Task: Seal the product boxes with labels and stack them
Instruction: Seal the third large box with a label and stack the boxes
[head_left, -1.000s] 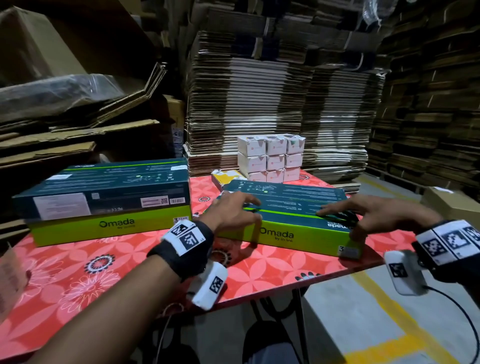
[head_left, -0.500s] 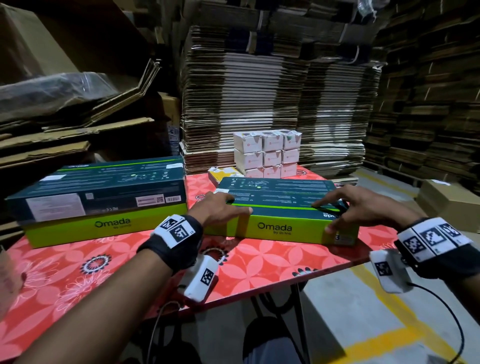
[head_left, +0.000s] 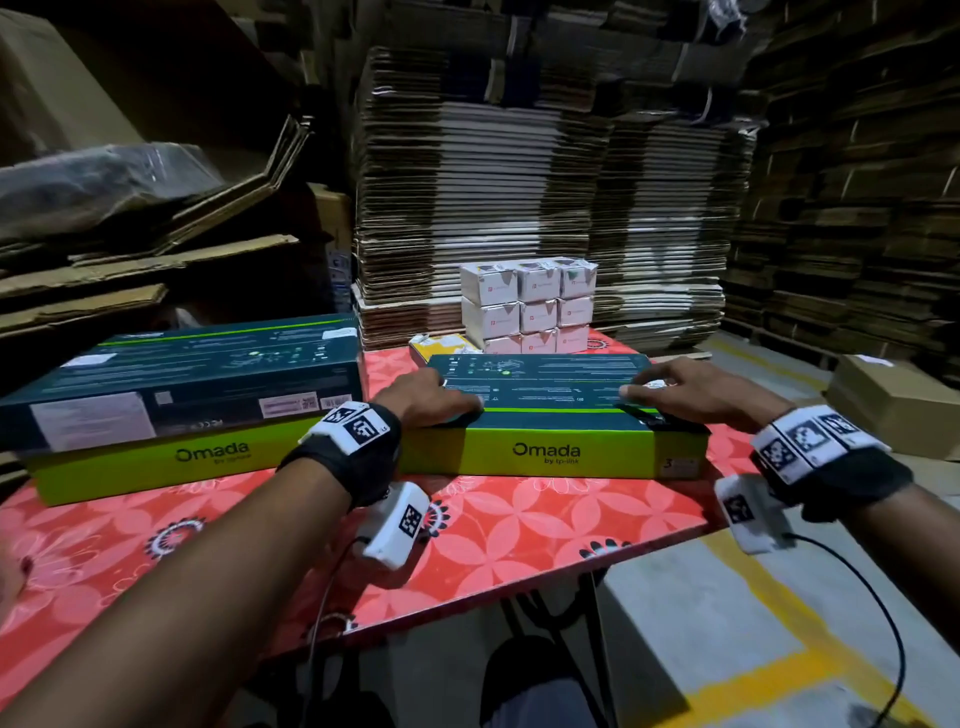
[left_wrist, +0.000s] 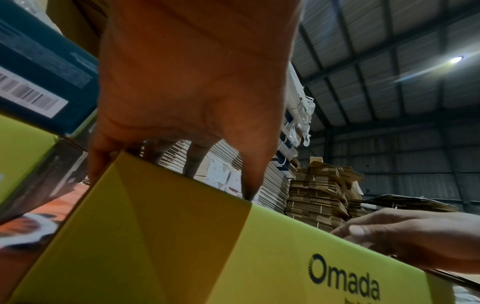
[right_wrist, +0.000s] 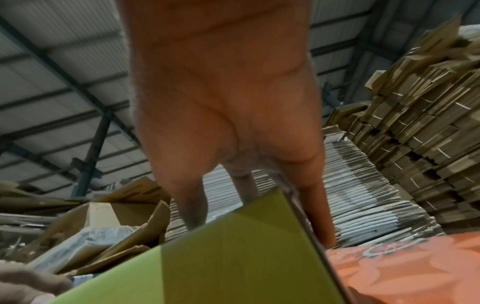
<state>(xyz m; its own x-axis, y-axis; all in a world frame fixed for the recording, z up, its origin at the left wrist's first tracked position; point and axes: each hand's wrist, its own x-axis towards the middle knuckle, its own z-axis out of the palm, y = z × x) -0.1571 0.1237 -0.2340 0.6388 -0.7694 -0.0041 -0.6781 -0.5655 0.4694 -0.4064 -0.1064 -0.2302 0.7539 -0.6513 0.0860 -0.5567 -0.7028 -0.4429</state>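
A flat Omada box (head_left: 540, 384), teal on top with a lime-green front, lies on the red flowered table (head_left: 519, 535), its long side facing me. My left hand (head_left: 431, 397) rests on its near left corner, fingers over the top edge (left_wrist: 192, 92). My right hand (head_left: 670, 387) lies spread on the right end, one finger reaching down past the end flap (right_wrist: 228, 102). A small white patch shows at its fingertips; I cannot tell if it is a label. A taller Omada box pile (head_left: 182, 384) stands to the left.
Several small white boxes (head_left: 530, 306) are stacked at the table's back, with a yellow packet (head_left: 441, 345) beside them. Tall piles of flat cardboard (head_left: 493, 197) stand behind. A brown carton (head_left: 893, 405) sits on the floor to the right, past the table edge.
The box has turned from a slant to lie square with its green side facing me. Both hands stayed on its top and moved with it.
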